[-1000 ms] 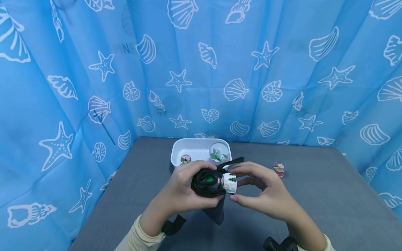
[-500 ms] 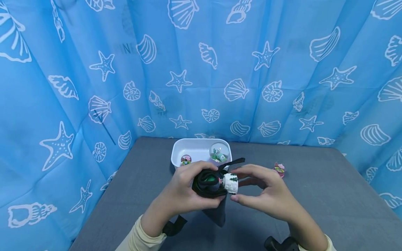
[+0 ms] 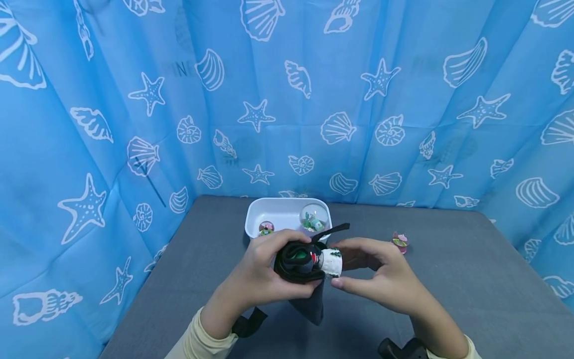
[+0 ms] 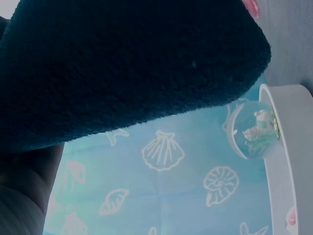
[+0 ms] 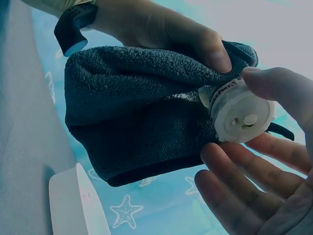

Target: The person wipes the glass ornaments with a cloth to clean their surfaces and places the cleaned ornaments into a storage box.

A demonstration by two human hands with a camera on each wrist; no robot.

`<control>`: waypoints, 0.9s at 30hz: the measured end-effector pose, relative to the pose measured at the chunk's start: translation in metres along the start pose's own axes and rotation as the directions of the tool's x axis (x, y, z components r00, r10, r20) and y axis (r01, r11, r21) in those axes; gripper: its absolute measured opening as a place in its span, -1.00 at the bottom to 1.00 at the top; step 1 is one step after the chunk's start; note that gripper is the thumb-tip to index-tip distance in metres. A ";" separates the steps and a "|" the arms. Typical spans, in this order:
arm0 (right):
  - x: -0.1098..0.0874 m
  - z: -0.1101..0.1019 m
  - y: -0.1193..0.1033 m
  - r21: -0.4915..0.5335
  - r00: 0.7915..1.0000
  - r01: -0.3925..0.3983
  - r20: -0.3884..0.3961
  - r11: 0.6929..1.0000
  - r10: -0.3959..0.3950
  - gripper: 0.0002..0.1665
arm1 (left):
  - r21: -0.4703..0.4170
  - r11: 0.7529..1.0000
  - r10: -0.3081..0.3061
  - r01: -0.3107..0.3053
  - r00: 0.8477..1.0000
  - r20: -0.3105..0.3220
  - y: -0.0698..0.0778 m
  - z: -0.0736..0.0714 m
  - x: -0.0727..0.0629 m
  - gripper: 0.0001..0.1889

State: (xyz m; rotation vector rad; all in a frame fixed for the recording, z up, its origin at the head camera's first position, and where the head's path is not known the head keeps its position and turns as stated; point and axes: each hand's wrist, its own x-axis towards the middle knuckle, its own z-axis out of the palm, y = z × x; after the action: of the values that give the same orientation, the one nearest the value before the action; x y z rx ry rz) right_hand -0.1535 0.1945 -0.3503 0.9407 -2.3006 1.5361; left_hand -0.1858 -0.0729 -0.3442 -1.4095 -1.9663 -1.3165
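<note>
A small snow globe lies on its side between my hands, with its white base [image 3: 332, 263] painted with green trees and pointing right. A dark grey towel [image 3: 309, 306] wraps its glass, where some green and red show inside. My left hand [image 3: 257, 271] grips the towel around the glass. At the base, my right hand [image 3: 394, 279] pinches the rim between thumb and fingers. The right wrist view shows the base's round underside [image 5: 244, 117] with a plug in it. In the left wrist view the towel [image 4: 132, 63] hides the globe.
Behind my hands stands a white tray [image 3: 287, 200] holding a larger snow globe [image 3: 314, 218] and a small colourful ornament [image 3: 266, 228]. A pink ornament [image 3: 399, 243] sits on the grey table [image 3: 448, 269] to the right. A blue shell-print curtain [image 3: 287, 99] encloses the back and sides.
The snow globe's base has shifted slightly right and turned a little, with more red showing beside the towel. My hands keep nearly the same place.
</note>
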 end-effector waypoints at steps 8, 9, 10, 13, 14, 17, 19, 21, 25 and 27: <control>-0.002 -0.002 -0.004 0.015 0.997 0.041 -0.061 0.999 -0.040 -0.45 | -0.047 0.999 0.003 -0.004 1.000 -0.018 0.002 0.000 0.000 -0.30; -0.002 -0.003 -0.005 0.019 0.996 0.047 -0.072 0.999 -0.046 -0.46 | -0.049 0.999 -0.001 0.000 1.000 -0.025 0.002 -0.001 0.000 -0.30; -0.002 -0.005 -0.005 0.020 0.995 0.046 -0.086 0.999 -0.044 -0.48 | -0.046 0.999 -0.004 0.002 0.999 -0.033 0.002 -0.001 0.000 -0.31; -0.002 -0.009 -0.006 0.039 0.991 0.051 -0.122 0.998 -0.046 -0.53 | -0.034 0.999 -0.016 0.014 0.998 -0.058 0.003 -0.002 0.000 -0.33; -0.002 -0.011 -0.006 0.049 0.990 0.058 -0.133 0.997 -0.051 -0.54 | -0.025 1.000 -0.017 0.015 0.998 -0.066 0.004 -0.002 0.000 -0.34; -0.002 -0.014 -0.006 0.063 0.988 0.076 -0.140 0.995 -0.067 -0.54 | -0.002 1.000 -0.009 0.009 0.997 -0.083 0.004 -0.003 0.000 -0.34; -0.001 -0.015 -0.006 0.089 0.988 0.102 -0.129 0.991 -0.090 -0.54 | 0.012 1.000 0.002 -0.001 0.996 -0.089 0.004 -0.003 0.000 -0.34; 0.000 -0.015 -0.005 0.117 0.987 0.129 -0.114 0.985 -0.115 -0.54 | 0.018 1.000 0.012 -0.010 0.996 -0.090 0.003 -0.003 0.000 -0.33; 0.001 -0.015 -0.005 0.178 0.991 0.116 -0.090 0.977 -0.101 -0.55 | 0.021 1.000 0.021 -0.019 0.995 -0.094 0.003 -0.003 -0.001 -0.33; 0.000 -0.015 -0.004 0.194 0.993 0.095 -0.083 0.976 -0.080 -0.56 | 0.020 1.000 0.023 -0.021 0.995 -0.095 0.003 -0.003 -0.001 -0.34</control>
State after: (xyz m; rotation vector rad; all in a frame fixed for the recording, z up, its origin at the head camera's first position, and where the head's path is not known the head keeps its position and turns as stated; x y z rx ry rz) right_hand -0.1538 0.2064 -0.3409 0.9983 -2.0559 1.7557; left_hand -0.1836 -0.0758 -0.3423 -1.3310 -1.8917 -1.3264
